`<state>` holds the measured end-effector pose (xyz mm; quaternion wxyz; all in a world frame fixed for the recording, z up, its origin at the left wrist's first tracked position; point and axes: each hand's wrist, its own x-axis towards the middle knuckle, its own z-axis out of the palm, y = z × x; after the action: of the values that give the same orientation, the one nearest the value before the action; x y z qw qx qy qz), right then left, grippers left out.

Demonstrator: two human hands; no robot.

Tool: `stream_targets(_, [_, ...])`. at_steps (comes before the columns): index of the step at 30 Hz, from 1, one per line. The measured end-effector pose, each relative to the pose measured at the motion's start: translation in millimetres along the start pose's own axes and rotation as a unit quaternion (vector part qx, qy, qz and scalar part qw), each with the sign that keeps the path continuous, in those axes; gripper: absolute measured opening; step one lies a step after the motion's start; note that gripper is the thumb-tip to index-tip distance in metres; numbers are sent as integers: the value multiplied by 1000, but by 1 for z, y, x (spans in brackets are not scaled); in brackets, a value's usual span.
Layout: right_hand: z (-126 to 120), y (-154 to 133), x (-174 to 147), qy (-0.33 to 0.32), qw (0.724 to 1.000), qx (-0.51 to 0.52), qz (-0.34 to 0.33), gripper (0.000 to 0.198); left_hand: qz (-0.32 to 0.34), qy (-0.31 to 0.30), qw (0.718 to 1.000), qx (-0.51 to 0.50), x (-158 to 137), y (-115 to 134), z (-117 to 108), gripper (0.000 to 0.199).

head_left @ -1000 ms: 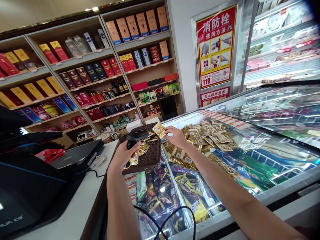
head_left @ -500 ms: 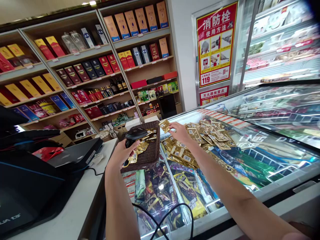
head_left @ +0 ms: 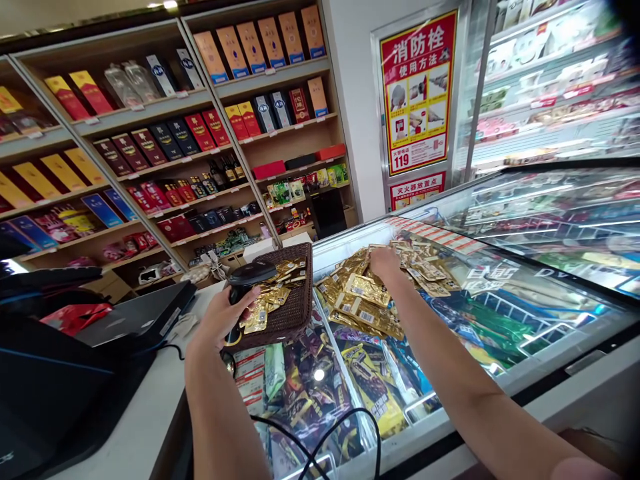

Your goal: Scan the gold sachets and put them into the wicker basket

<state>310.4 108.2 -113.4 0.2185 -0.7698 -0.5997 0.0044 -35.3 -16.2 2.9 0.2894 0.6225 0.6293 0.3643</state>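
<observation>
My left hand (head_left: 220, 317) is wrapped around the handle of a black handheld barcode scanner (head_left: 251, 272), its head over a brown woven basket (head_left: 295, 313). Small gold foil packets (head_left: 261, 313) lie in the basket, some right by my left fingertips. On the glass lid of the freezer, my right hand (head_left: 385, 263) is curled down at a heap of similar gold packets (head_left: 361, 305). The back of the hand hides its fingertips and whatever they grip. A packet edge shows just beyond the knuckles.
Under the freezer's glass (head_left: 320, 407) lie several wrapped ice creams. A black cable (head_left: 350, 412) loops across the front. The counter (head_left: 150, 400) at left carries a dark monitor (head_left: 45, 373) and a flat black device (head_left: 145, 313). Shelves of boxed goods (head_left: 170, 143) stand behind.
My right hand has moved right and down, from beside the basket's rim, where it pinched a gold packet, to the heap. My left hand still grips the scanner. The view has shifted slightly.
</observation>
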Motion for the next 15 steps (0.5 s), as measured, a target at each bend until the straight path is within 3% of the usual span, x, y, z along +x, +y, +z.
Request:
stream_targets(4, [-6,-7,-7,8,1000,-9,6,37,-6,30,1000,-7,1,-10,-9,54])
stream_targets(7, [-12,-28,-17,42,998,-15,-43,37,-9,48,998,-26,0,-17,-16,53])
stream_targets(9, [-12,-54,-27,35,994,-4,-100,37,-18,60,998,-28,-1,-20,-20,52])
stream_targets(12, [-2,-111,-49,-75,975,42,-207,36,-23,71,997,-31,-4,-25,-25,51])
stream_targets(15, [15,-177,-73,-139,944,55,-294,24,-15,81,995,-52,-5,-30,-28,51])
